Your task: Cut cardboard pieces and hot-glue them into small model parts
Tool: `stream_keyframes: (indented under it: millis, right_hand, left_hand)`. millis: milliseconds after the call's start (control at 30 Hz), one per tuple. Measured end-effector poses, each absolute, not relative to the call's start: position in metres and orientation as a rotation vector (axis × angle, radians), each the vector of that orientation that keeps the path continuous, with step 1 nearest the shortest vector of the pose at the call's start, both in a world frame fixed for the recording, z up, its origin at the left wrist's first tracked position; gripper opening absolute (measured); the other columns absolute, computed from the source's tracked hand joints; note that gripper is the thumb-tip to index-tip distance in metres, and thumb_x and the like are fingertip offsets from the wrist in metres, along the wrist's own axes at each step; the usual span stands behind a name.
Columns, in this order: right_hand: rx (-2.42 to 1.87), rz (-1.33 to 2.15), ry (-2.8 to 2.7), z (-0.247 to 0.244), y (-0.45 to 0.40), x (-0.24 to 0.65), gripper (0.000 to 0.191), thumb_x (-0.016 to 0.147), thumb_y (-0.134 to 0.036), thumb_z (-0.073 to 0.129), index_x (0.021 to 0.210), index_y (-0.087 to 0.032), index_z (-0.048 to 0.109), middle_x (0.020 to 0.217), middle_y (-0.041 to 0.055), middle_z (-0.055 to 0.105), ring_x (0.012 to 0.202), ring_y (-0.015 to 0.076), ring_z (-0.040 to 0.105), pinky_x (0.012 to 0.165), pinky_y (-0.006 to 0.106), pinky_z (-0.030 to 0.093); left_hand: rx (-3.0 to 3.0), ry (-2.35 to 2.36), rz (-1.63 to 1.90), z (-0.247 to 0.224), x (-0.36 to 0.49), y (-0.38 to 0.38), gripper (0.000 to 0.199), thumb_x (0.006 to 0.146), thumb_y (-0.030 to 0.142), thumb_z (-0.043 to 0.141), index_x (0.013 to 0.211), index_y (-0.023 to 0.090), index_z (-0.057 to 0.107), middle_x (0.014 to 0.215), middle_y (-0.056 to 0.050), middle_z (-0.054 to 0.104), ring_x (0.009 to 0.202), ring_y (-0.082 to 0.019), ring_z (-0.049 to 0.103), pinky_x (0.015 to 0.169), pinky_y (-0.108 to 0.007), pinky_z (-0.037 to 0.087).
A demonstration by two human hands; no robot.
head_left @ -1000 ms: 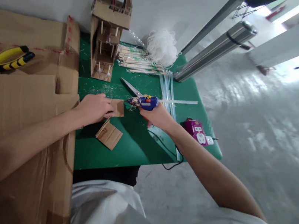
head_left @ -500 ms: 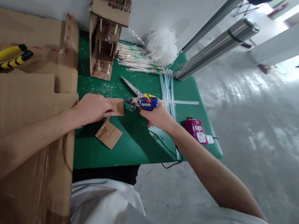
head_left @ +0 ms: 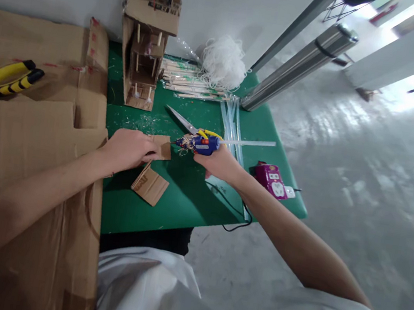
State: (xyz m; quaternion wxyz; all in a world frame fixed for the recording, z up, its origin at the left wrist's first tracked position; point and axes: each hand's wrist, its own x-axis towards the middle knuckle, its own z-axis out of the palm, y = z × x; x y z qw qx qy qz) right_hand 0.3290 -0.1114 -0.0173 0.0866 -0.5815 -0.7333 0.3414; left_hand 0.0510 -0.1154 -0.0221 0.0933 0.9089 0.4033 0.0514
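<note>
My right hand (head_left: 218,161) is closed round a blue glue gun (head_left: 205,145), a clear glue stick (head_left: 251,142) jutting from its back. The gun's nozzle points left and meets the right part of a small cardboard piece (head_left: 164,147). My left hand (head_left: 130,150) grips that piece at its left side, fingers pressed together and partly hidden. Just below lies a second, folded cardboard piece (head_left: 152,187) on the green table (head_left: 135,221). Scissors (head_left: 181,119) with yellow handles lie behind the gun, their blades toward the back left.
A tall cardboard model (head_left: 152,17) stands at the back. Bagged sticks (head_left: 187,79), white string (head_left: 224,63), glue sticks (head_left: 231,122) and a purple power socket (head_left: 271,180) lie on the table. Pliers (head_left: 8,81) rest on large cardboard (head_left: 18,142) at left. A metal post (head_left: 301,68) rises at right.
</note>
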Motion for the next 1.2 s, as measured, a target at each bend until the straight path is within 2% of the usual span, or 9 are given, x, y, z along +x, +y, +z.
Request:
stream_keyframes:
  millis: [200,333,433,633,900,1200]
  right_hand:
    - [-1.697,1.035,-2.39,-0.022,-0.108,0.335,0.021,0.07,-0.009,0.061,0.056,-0.019,0.049,0.056,-0.0001,0.052,0.057,0.0142,0.061,0.055,0.025,0.046]
    - [-1.791,1.056,-2.179,-0.025,-0.111,0.33,0.012,0.077,-0.016,0.059,0.066,-0.021,0.055,0.055,-0.0013,0.05,0.056,0.0152,0.062,0.05,0.023,0.049]
    - [-1.83,1.075,-2.095,-0.023,-0.114,0.325,0.009,0.08,-0.02,0.057,0.071,-0.022,0.054,0.056,-0.0009,0.054,0.048,0.014,0.06,0.043,0.023,0.049]
    - [-1.967,1.217,-1.709,-0.013,-0.118,0.32,0.013,0.075,-0.025,0.067,0.077,-0.023,0.054,0.06,-0.0023,0.061,0.035,0.0121,0.052,0.034,0.027,0.046]
    - [-1.932,1.239,-1.731,-0.012,-0.118,0.322,0.024,0.075,-0.027,0.071,0.097,-0.022,0.062,0.064,-0.0015,0.066,0.033,0.0118,0.052,0.034,0.028,0.047]
    - [-1.919,1.26,-1.745,-0.013,-0.119,0.325,0.017,0.078,-0.031,0.072,0.088,-0.021,0.062,0.07,0.0004,0.069,0.033,0.0091,0.049,0.034,0.027,0.046]
  left_hand:
    - [2.712,1.184,0.147,-0.024,0.051,-0.114,0.028,0.097,0.033,0.051,0.104,0.028,0.077,0.093,-0.003,0.076,0.083,-0.018,0.068,0.065,-0.028,0.042]
    - [2.723,1.165,0.139,-0.026,0.05,-0.113,0.027,0.096,0.033,0.051,0.104,0.029,0.077,0.091,-0.002,0.076,0.083,-0.018,0.068,0.066,-0.027,0.042]
    - [2.711,1.173,0.144,-0.025,0.05,-0.114,0.028,0.097,0.034,0.051,0.103,0.029,0.077,0.091,-0.002,0.076,0.085,-0.018,0.068,0.066,-0.026,0.042]
    - [2.682,1.204,0.161,-0.023,0.051,-0.115,0.029,0.097,0.036,0.05,0.103,0.029,0.077,0.093,-0.003,0.077,0.086,-0.018,0.068,0.064,-0.026,0.04]
    - [2.695,1.214,0.131,-0.02,0.051,-0.116,0.031,0.098,0.036,0.048,0.104,0.031,0.078,0.094,-0.002,0.077,0.086,-0.018,0.069,0.063,-0.026,0.039]
    - [2.69,1.172,0.141,-0.023,0.051,-0.114,0.027,0.094,0.032,0.052,0.104,0.03,0.077,0.088,-0.003,0.075,0.085,-0.018,0.068,0.062,-0.026,0.039]
